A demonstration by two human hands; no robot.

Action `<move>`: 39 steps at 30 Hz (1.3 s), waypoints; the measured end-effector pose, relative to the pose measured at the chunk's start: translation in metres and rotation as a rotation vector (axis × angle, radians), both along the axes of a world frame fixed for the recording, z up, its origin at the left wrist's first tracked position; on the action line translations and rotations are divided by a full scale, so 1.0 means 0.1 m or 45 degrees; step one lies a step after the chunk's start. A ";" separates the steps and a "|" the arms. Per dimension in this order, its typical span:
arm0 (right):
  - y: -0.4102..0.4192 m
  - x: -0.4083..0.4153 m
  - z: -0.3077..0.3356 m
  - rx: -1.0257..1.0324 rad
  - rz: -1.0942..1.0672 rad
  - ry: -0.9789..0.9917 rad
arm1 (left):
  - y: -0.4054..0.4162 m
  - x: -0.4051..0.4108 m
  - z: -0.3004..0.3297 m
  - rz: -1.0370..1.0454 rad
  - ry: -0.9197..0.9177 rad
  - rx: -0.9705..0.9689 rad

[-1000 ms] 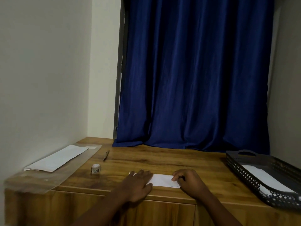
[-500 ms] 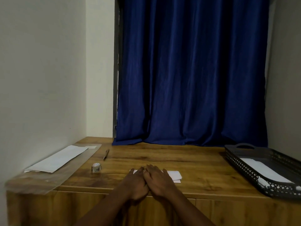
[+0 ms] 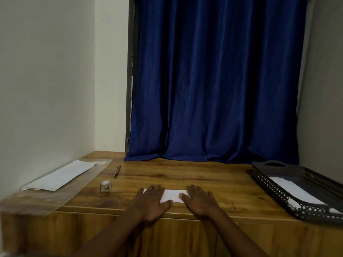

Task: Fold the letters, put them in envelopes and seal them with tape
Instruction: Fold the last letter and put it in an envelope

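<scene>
A folded white letter [image 3: 173, 196] lies flat near the front edge of the wooden table [image 3: 204, 179]. My left hand [image 3: 153, 201] presses its left end with straight, spread fingers. My right hand [image 3: 200, 200] lies flat on its right end the same way. Only the middle strip of the paper shows between the two hands. A small roll of tape [image 3: 105, 185] stands to the left of the letter. White envelopes [image 3: 61, 176] lie on a clear plastic sheet [image 3: 46, 199] at the far left.
A pen [image 3: 117, 171] lies behind the tape roll. A black mesh tray [image 3: 278, 184] holding white paper [image 3: 297, 191] stands at the right edge. A blue curtain [image 3: 213, 80] hangs behind the table, and a wall borders the left side.
Half a second ago both hands were together over the letter's left part. They have slid apart along the paper, the right hand travelling to its right end.
</scene>
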State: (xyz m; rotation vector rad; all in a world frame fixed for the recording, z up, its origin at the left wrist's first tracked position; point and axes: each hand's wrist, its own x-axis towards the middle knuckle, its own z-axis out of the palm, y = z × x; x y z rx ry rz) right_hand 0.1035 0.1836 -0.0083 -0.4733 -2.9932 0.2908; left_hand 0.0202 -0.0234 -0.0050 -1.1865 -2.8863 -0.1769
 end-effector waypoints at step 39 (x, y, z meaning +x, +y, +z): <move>-0.47 0.74 0.39 0.731 0.429 0.327 | -0.66 0.23 0.09 -0.454 -0.076 0.690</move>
